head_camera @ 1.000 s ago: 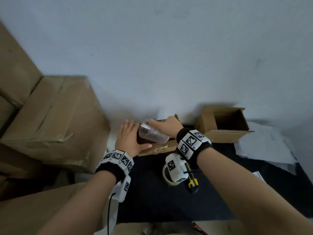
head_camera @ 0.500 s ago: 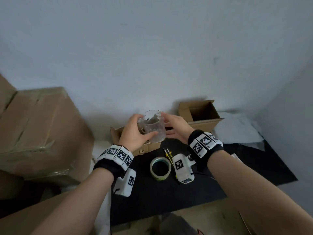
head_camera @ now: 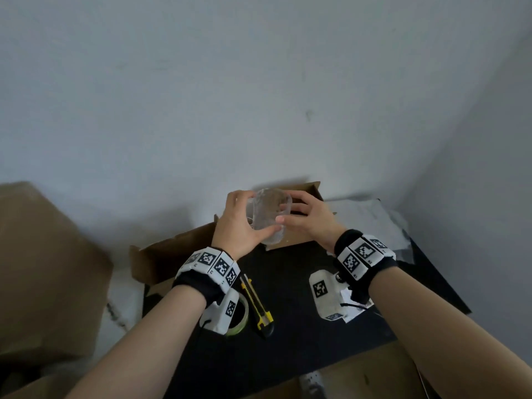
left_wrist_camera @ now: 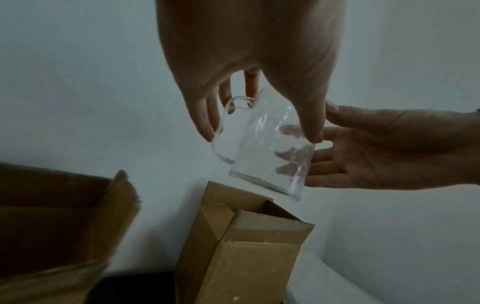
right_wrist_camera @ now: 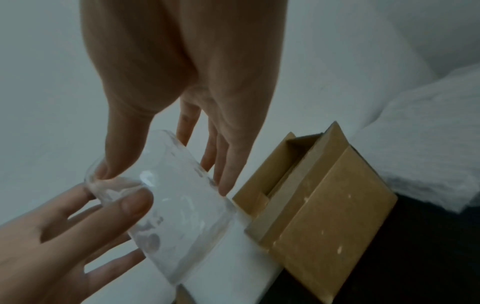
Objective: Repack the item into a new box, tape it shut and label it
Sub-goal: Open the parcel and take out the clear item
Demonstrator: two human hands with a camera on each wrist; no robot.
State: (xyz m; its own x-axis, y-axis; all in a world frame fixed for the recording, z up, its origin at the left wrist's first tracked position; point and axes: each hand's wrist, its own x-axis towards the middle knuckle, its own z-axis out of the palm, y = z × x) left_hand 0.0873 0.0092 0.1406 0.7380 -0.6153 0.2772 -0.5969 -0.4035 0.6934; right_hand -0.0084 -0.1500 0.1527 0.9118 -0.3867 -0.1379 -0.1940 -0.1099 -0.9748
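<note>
The glass mug (head_camera: 269,216) has come up out of the old box (head_camera: 172,254) — left hand (head_camera: 240,223) grips it; right hand (head_camera: 306,218), fingers straight, steadies it above the small open box (left_wrist_camera: 241,246); judged ready for repacking.

A clear, glossy glass mug (left_wrist_camera: 265,148) with smooth walls, plain matt brown cardboard boxes (left_wrist_camera: 241,253), a matt black mat (head_camera: 302,335), crinkled white paper (head_camera: 371,217), a shiny clear tape roll (head_camera: 240,318) and a yellow plastic utility knife (head_camera: 256,303).

Bare forearms; black wristbands (head_camera: 201,283) bearing white black-patterned marker tiles
</note>
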